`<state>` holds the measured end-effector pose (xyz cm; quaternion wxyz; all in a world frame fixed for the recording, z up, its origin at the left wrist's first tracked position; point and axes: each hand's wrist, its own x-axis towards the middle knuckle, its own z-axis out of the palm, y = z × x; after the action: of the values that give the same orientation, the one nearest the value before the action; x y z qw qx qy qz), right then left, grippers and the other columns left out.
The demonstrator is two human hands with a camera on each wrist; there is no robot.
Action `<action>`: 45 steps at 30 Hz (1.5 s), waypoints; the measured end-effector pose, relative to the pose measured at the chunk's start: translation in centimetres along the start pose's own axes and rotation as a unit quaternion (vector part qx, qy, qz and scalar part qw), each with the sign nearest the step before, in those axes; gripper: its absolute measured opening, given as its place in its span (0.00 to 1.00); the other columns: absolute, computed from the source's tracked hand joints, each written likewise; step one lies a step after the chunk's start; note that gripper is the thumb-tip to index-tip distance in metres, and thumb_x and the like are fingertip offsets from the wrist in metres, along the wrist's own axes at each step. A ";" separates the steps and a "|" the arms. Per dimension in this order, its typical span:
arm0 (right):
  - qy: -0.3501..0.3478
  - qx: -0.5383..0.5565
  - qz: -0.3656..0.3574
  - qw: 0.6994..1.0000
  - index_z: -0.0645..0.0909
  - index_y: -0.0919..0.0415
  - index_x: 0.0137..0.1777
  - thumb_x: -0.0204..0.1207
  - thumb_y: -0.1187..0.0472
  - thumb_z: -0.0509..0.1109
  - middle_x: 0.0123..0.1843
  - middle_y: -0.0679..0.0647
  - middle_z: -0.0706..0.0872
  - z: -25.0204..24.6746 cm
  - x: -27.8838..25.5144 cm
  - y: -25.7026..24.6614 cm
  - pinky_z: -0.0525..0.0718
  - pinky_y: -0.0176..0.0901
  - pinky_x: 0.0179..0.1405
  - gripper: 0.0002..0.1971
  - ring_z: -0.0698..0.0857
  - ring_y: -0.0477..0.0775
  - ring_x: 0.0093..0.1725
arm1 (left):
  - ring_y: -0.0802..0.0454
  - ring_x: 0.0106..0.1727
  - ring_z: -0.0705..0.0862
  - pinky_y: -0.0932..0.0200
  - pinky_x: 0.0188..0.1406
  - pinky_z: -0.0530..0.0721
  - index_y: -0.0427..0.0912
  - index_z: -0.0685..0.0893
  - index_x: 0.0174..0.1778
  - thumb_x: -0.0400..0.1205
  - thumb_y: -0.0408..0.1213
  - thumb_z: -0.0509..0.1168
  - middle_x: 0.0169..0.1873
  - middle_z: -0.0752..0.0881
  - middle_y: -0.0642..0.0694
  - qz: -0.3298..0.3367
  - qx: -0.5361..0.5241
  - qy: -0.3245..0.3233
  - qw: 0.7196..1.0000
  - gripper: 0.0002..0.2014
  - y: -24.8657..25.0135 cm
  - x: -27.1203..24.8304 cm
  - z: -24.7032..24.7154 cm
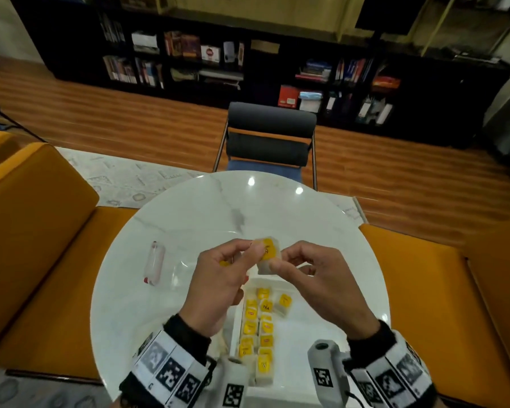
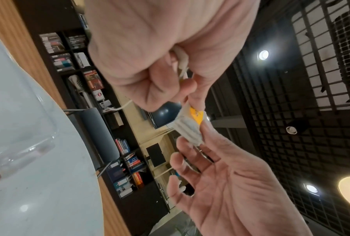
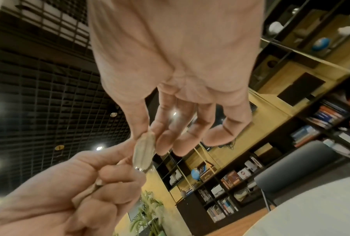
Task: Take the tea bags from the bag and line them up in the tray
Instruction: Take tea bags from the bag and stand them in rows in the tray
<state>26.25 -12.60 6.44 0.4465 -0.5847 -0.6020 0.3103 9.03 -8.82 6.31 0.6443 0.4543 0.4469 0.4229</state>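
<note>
Above the tray (image 1: 280,281), the left hand (image 1: 218,287) and right hand (image 1: 321,284) each held a narrow grip on one tea bag (image 1: 267,254) — other bags lay lined up below.

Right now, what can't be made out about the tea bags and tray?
- Tray: near end cut off by wrist cameras, head view.
- How many tea bags the hands hold: stacked, fingers cover them.
- Left hand palm contents: hidden, all views.
- Clear bag: contents unreadable.
</note>
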 end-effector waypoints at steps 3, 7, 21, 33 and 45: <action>-0.024 0.031 0.001 0.999 0.88 0.57 0.38 0.75 0.57 0.78 0.34 0.45 0.88 -0.2 0.0 0.1 0.80 0.42 0.33 0.07 0.84 0.43 0.36 | 0.60 0.19 0.62 0.67 0.18 0.58 0.39 0.93 0.47 0.80 0.40 0.73 0.20 0.65 0.57 0.001 0.027 -0.019 0.999 0.08 0.3 0.1 -0.1; -0.032 0.030 0.023 0.999 0.90 0.53 0.42 0.73 0.50 0.78 0.41 0.43 0.90 -0.3 0.2 0.0 0.87 0.51 0.42 0.07 0.87 0.46 0.42 | 0.60 0.20 0.63 0.69 0.18 0.62 0.44 0.94 0.45 0.81 0.43 0.72 0.24 0.69 0.43 0.049 0.101 -0.047 0.993 0.08 0.5 0.5 -0.5; -0.080 -0.090 0.266 0.956 0.75 0.70 0.28 0.71 0.60 0.81 0.25 0.56 0.76 0.5 -1.1 14.4 0.68 0.43 0.31 0.20 0.72 0.49 0.27 | 0.63 0.23 0.70 0.71 0.29 0.68 0.56 0.93 0.47 0.81 0.53 0.72 0.24 0.77 0.58 -0.015 0.302 -0.101 0.948 0.08 -6.9 -0.1 -2.3; -0.104 -0.138 0.439 0.882 0.74 0.55 0.21 0.63 0.63 0.82 0.24 0.55 0.80 5.7 -1.4 21.5 0.81 0.48 0.32 0.19 0.79 0.55 0.28 | 0.52 0.73 0.75 0.58 0.68 0.73 0.63 0.84 0.65 0.77 0.54 0.74 0.71 0.77 0.54 -0.198 0.533 -0.277 0.774 0.20 -14.5 -2.7 -4.6; -0.037 -0.182 0.459 0.869 0.74 0.60 0.24 0.70 0.62 0.72 0.22 0.53 0.79 5.5 0.0 20.6 0.78 0.38 0.29 0.15 0.79 0.53 0.25 | 0.47 0.72 0.77 0.53 0.73 0.74 0.63 0.83 0.67 0.79 0.50 0.74 0.70 0.76 0.48 -0.223 0.572 -0.286 0.736 0.20 -15.6 -2.8 -4.8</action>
<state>30.04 -9.27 -14.26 0.1170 -0.8543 -0.3278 0.3861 5.91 -14.06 -9.09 0.4365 0.7238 0.4880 -0.2180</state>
